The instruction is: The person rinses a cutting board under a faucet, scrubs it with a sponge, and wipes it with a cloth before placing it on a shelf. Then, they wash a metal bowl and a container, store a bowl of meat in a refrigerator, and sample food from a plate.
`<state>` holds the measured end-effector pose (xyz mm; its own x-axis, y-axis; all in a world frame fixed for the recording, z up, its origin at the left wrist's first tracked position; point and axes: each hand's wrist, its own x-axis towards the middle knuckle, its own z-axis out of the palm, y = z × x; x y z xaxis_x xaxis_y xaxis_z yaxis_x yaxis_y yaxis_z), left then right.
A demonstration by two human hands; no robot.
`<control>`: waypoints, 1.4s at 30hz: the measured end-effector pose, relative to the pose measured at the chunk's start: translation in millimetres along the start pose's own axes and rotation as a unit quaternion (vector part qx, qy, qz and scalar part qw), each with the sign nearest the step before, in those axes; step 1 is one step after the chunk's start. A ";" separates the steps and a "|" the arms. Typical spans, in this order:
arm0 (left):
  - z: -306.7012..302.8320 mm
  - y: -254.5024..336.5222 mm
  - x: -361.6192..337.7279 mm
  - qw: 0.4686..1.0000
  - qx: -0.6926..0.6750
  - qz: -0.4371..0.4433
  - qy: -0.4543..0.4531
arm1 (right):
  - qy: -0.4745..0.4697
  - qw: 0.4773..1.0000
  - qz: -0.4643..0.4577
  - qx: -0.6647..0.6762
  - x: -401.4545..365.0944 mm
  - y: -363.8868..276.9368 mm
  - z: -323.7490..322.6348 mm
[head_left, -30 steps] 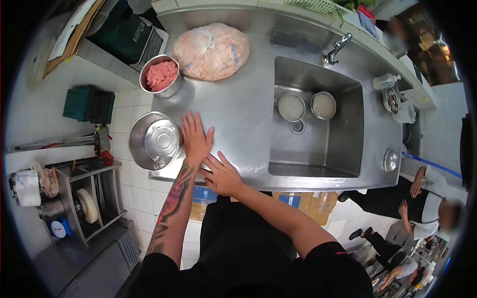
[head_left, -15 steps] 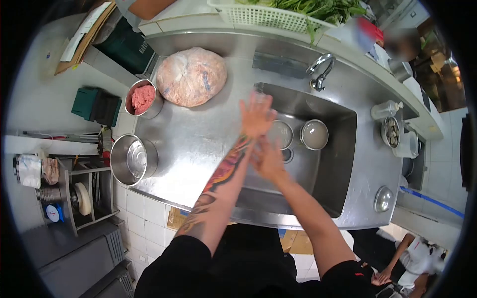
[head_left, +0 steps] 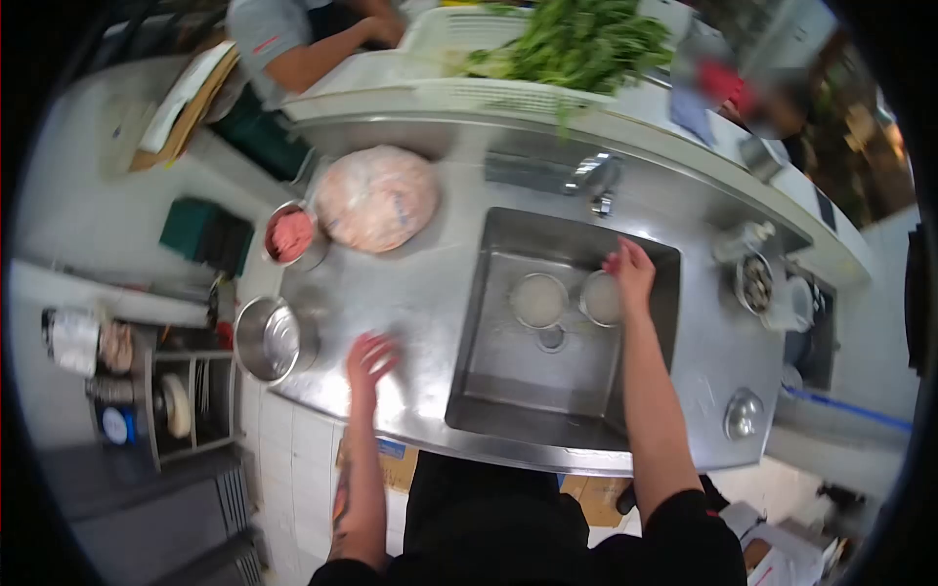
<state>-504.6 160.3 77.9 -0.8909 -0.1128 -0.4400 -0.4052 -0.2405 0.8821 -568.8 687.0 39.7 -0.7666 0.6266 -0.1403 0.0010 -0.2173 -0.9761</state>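
My left hand (head_left: pixel 371 359) hovers over the left of the steel counter, its fingers loosely spread and holding nothing. The nearest thing to it is an open steel pot (head_left: pixel 268 340) at the counter's left edge. Over the right part of the sink is my right hand (head_left: pixel 633 273), fingers a little bent and apart, with nothing visible in them. Just below it stands a round bowl (head_left: pixel 600 299) of cloudy liquid, partly covered by the hand. Beside that, a second such bowl (head_left: pixel 539 301) sits near the drain (head_left: pixel 550 339). The faucet (head_left: pixel 598 181) rises behind the sink.
A large plastic-wrapped bundle of pale meat (head_left: pixel 378 198) and a steel container of minced meat (head_left: pixel 290 235) stand at the back left. Leafy greens (head_left: pixel 576 49) lie in a white basket behind. A bowl of shellfish-like pieces (head_left: pixel 754 283) is at right. Another person's arm (head_left: pixel 318 61) shows beyond.
My hands were together over the sink's left edge and have parted. The left went left and nearer to me; the right went right, above the bowls. The camera view has shifted.
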 end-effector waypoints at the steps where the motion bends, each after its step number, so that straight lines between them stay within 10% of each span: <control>1: -34.9 9.9 -1.9 0.997 -0.075 -0.010 0.035 | 0.027 0.999 -0.002 0.038 7.3 -8.1 8.8; 5: -121.6 62.2 7.0 0.883 -0.424 -0.110 0.168 | 0.074 0.994 -0.038 0.065 24.6 -10.9 45.5; 13: -131.6 22.2 42.4 0.961 -0.212 -0.046 0.173 | -0.360 0.850 0.044 -0.382 -6.5 126.9 70.6; 15: -114.1 5.2 33.9 0.971 -0.156 -0.052 0.175 | -0.141 0.956 0.179 0.184 -25.0 73.3 91.8; 31: 200.3 21.1 57.9 0.951 0.261 -0.007 -0.166 | -0.115 0.906 0.167 0.372 -16.3 -143.0 157.3; 37: 274.1 -19.9 52.8 0.950 0.244 -0.023 -0.195 | -0.385 0.781 0.079 0.484 -11.1 -95.3 55.0; 40: 292.2 -41.2 43.0 0.923 0.322 0.048 -0.203 | -0.268 0.925 0.071 0.261 -55.1 -97.4 28.3; 42: 309.4 -31.5 33.9 0.910 0.358 0.061 -0.200 | -0.288 0.933 -0.063 -0.205 -62.0 7.9 13.3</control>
<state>-585.6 462.3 87.4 -0.8838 0.2982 -0.3604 -0.1995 0.4566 0.8670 -529.8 636.5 42.9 -0.9951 0.0962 -0.0221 0.0419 0.2091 -0.9770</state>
